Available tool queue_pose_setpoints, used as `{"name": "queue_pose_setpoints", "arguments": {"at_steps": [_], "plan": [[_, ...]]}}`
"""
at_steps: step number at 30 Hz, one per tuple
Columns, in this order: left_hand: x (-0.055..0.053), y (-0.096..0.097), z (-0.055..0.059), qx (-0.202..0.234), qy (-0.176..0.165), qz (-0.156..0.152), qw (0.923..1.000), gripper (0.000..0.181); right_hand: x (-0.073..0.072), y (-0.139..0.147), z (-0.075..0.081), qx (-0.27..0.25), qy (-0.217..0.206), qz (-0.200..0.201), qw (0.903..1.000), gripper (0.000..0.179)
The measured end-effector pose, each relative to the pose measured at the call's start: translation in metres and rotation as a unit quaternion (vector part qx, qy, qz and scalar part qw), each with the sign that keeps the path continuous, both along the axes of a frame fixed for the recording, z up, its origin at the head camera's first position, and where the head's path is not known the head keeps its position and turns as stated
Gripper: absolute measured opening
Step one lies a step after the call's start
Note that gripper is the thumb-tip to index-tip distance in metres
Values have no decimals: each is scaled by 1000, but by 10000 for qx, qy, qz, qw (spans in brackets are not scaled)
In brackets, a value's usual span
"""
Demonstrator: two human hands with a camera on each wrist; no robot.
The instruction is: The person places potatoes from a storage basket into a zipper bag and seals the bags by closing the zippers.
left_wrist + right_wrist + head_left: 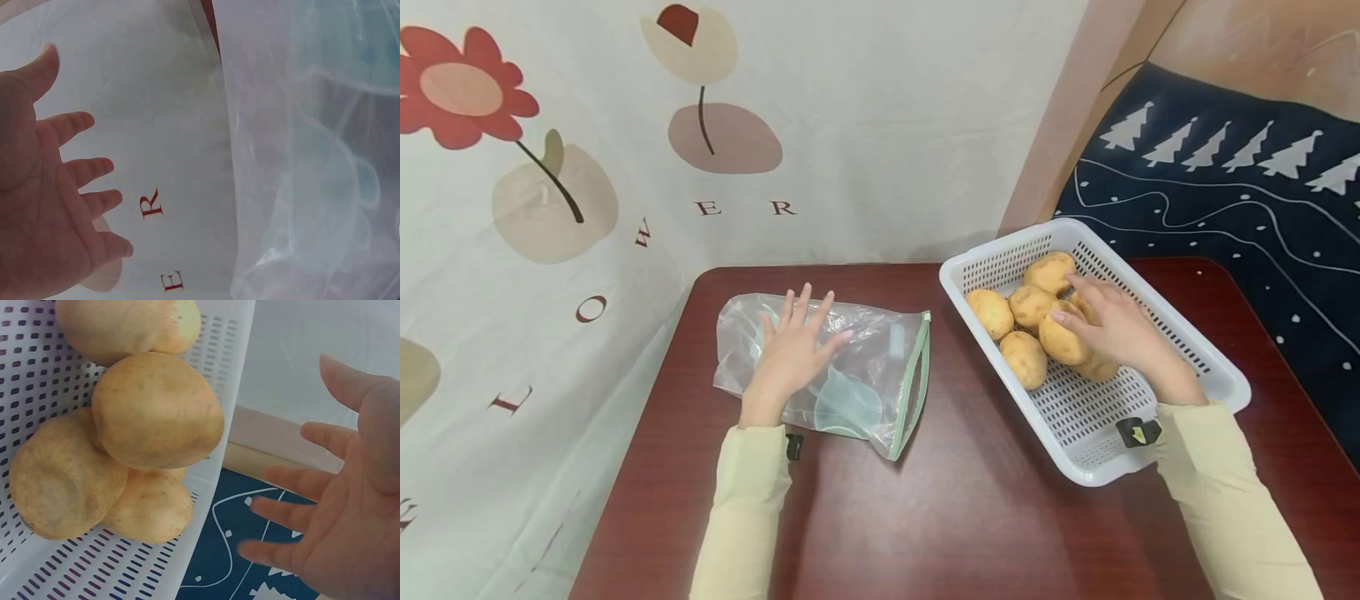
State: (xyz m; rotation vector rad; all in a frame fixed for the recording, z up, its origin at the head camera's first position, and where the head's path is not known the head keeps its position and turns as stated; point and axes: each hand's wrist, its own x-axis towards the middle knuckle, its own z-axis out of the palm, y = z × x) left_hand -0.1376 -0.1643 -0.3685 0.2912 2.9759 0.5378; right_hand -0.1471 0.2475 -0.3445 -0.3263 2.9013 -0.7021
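A clear zip bag [880, 333] with a green edge lies flat on the table, its zip side facing right. Over it my left hand [793, 354] is spread with straight fingers; in the left wrist view this hand [56, 181] holds nothing and the bag [312, 187] is apart from it. Several potatoes [1022, 360] lie heaped in a white plastic basket [1082, 477]. Above them hovers my right hand [1120, 325], fingers extended. The right wrist view has the palm of that hand [337, 494] bare, apart from the potatoes [156, 409].
The dark red-brown table [970, 533] carries the bag at left and the basket at right. Behind it hangs a white cloth [880, 125] with flower prints. A dark blue cloth [1210, 200] with white trees borders the right side.
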Motion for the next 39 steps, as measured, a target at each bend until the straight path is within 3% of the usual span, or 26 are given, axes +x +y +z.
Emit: {"name": "queue_pose_setpoints", "arguments": {"at_steps": [9,12,17,26,33,39], "plan": [[-4,12,-11,788,-284,-244,9962,69,-3,-2,8,-1322,-372,-116,9905,66],[-5,17,-15,1104,-377,-213,9929,69,-2,-5,9,-1635,-261,9,9862,57],[-6,29,-21,1461,-411,-239,9881,67,-2,-13,8,-1982,-31,156,9800,42],[-5,57,-21,1901,-656,-267,9792,58,1,-30,14,-2108,-616,49,9756,45],[-1,77,-22,1711,-992,16,9802,48,0,-37,13,-2208,-737,95,9725,46],[3,90,-27,1445,-1101,184,9832,51,-1,-38,9,-2181,-781,106,9727,46]]}}
